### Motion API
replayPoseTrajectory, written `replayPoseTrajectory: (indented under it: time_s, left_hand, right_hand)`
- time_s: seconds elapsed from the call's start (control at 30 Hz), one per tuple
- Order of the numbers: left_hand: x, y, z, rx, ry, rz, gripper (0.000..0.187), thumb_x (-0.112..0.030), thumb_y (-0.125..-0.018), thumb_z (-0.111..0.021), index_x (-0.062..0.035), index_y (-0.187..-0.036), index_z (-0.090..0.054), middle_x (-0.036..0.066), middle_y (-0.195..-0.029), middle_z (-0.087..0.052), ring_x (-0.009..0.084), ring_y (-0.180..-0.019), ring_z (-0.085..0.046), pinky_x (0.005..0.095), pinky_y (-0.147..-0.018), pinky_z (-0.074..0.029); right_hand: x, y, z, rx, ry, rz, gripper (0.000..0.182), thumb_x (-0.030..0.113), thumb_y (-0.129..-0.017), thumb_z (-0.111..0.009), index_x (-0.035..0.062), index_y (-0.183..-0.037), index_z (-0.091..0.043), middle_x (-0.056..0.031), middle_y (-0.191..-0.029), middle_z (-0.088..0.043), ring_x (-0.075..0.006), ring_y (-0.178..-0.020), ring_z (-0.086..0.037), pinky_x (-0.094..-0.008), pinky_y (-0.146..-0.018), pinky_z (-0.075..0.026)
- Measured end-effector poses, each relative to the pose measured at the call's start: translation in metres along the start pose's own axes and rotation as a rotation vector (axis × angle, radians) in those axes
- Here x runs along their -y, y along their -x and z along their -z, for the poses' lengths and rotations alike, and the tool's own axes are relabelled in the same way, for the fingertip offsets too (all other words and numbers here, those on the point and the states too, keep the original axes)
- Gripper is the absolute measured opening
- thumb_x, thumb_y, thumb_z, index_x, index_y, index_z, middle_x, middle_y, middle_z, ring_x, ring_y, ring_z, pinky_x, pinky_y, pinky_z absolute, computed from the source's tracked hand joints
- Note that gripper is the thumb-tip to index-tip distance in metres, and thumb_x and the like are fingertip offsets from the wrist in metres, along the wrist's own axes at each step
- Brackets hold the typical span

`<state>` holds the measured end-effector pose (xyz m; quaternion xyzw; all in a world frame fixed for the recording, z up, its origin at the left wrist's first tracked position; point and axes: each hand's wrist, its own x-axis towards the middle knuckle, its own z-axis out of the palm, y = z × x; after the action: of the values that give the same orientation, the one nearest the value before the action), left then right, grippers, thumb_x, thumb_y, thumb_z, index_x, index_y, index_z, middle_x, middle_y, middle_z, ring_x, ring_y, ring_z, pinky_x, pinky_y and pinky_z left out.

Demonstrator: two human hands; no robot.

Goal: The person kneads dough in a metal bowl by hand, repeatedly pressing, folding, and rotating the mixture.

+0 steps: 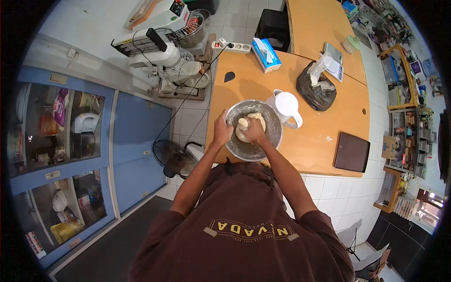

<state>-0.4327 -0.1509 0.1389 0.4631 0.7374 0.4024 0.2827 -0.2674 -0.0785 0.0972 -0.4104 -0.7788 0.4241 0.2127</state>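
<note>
A metal bowl (251, 152) dusted with flour stands near the front edge of the wooden table. Pale dough (257, 123) lies inside it. My right hand (253, 131) is closed on the dough, some of which bulges out beside the thumb side. My left hand (222, 130) grips the bowl's left rim, fingers on the outer wall and rim. Touching or very near the bowl's right side is a white pitcher (286, 104) with its handle to the right.
On the table (300, 155) are a black plastic bag (315, 94), a blue tissue pack (267, 55), a white scale (334, 69), a power strip (242, 47) and a dark tray (351, 152). Mixers (181, 70) stand at the left, a black fan (174, 160) below them.
</note>
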Motion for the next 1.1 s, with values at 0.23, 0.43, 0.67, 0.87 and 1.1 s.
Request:
replayPoseTrajectory:
  time_s: [0.23, 0.43, 0.67, 0.87, 1.1]
  left_hand:
    - [-0.017, -0.001, 0.005, -0.028, 0.017, 0.003, 0.056, 0.01, -0.076, -0.051, 0.0106, -0.132, -0.053, 0.033, -0.114, -0.066, 0.0445, -0.111, -0.065, 0.044, -0.097, -0.05]
    - [-0.013, -0.01, 0.005, 0.016, 0.029, -0.093, 0.056, 0.011, -0.074, -0.051, 0.01, -0.13, -0.055, 0.032, -0.114, -0.066, 0.045, -0.111, -0.064, 0.0431, -0.096, -0.05]
    - [-0.025, -0.013, 0.007, 0.046, 0.013, -0.11, 0.056, 0.012, -0.074, -0.05, 0.0079, -0.13, -0.056, 0.031, -0.113, -0.067, 0.044, -0.11, -0.065, 0.043, -0.095, -0.051]
    - [-0.017, -0.011, 0.006, 0.01, 0.007, -0.101, 0.052, 0.01, -0.078, -0.051, 0.0071, -0.13, -0.057, 0.032, -0.112, -0.067, 0.0443, -0.108, -0.066, 0.0439, -0.094, -0.051]
    - [0.001, -0.009, 0.001, -0.037, -0.004, -0.119, 0.051, 0.008, -0.083, -0.054, 0.0093, -0.134, -0.054, 0.033, -0.111, -0.067, 0.0454, -0.107, -0.066, 0.0441, -0.094, -0.052]
  right_hand:
    - [0.037, 0.005, 0.03, 0.197, -0.273, -0.376, 0.063, 0.017, -0.086, -0.073, -0.0071, -0.14, -0.05, -0.0174, -0.075, -0.071, -0.0207, -0.045, -0.064, -0.0336, -0.041, -0.051]
    - [0.041, 0.02, 0.057, 0.446, -0.208, -0.202, 0.087, 0.021, -0.088, -0.074, -0.0036, -0.154, -0.023, -0.017, -0.079, -0.072, -0.0227, -0.068, -0.072, -0.0347, -0.066, -0.058]
    - [0.058, 0.05, 0.07, 0.255, 0.03, -0.05, 0.088, 0.021, -0.082, -0.075, 0.0135, -0.156, -0.029, -0.0226, -0.087, -0.072, -0.0381, -0.085, -0.071, -0.0468, -0.08, -0.056]
    - [0.055, 0.035, 0.068, 0.188, 0.306, 0.126, 0.085, 0.029, -0.081, -0.079, 0.0169, -0.154, -0.037, -0.0236, -0.103, -0.069, -0.0405, -0.097, -0.068, -0.0466, -0.083, -0.055]
    - [0.08, 0.029, 0.043, 0.139, 0.677, 0.094, 0.08, 0.045, -0.081, -0.077, 0.0178, -0.149, -0.044, -0.0223, -0.132, -0.051, -0.0421, -0.119, -0.056, -0.0595, -0.092, -0.048]
